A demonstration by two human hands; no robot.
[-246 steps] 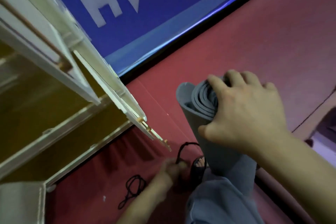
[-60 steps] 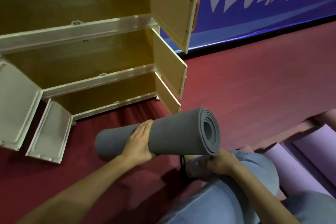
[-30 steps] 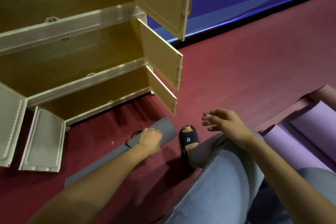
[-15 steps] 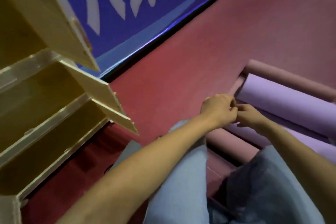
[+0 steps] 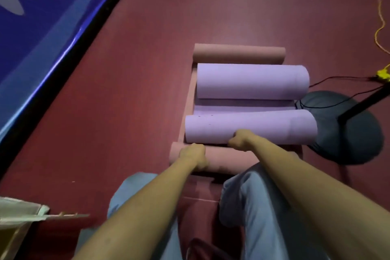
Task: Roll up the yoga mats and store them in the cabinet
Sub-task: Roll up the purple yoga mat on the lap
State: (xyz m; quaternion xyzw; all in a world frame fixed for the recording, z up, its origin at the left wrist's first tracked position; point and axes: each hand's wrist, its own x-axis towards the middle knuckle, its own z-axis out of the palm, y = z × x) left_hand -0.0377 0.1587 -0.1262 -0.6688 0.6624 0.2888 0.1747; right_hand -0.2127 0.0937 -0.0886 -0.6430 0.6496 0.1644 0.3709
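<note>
A purple yoga mat lies on the red floor with both ends curled: a far roll (image 5: 253,81) and a near roll (image 5: 251,125). Under it lies a pink mat, also curled at its far end (image 5: 238,54) and its near end (image 5: 223,159). My left hand (image 5: 194,156) is closed over the left part of the near pink roll. My right hand (image 5: 240,139) is curled against the near lower edge of the near purple roll, its fingertips hidden. Only a cabinet door corner (image 5: 23,212) shows, at the lower left. The grey mat is out of view.
A blue banner (image 5: 42,17) runs along the left wall. A black round stand base (image 5: 348,133) with its pole sits just right of the mats, with black cables and a yellow cord (image 5: 379,27) beyond. My knees in blue trousers (image 5: 249,202) are below the mats.
My left hand let go of the grey rolled mat on the floor by the cabinet. My view swung right to the purple and pink mats, and both hands now close on their near rolls.
</note>
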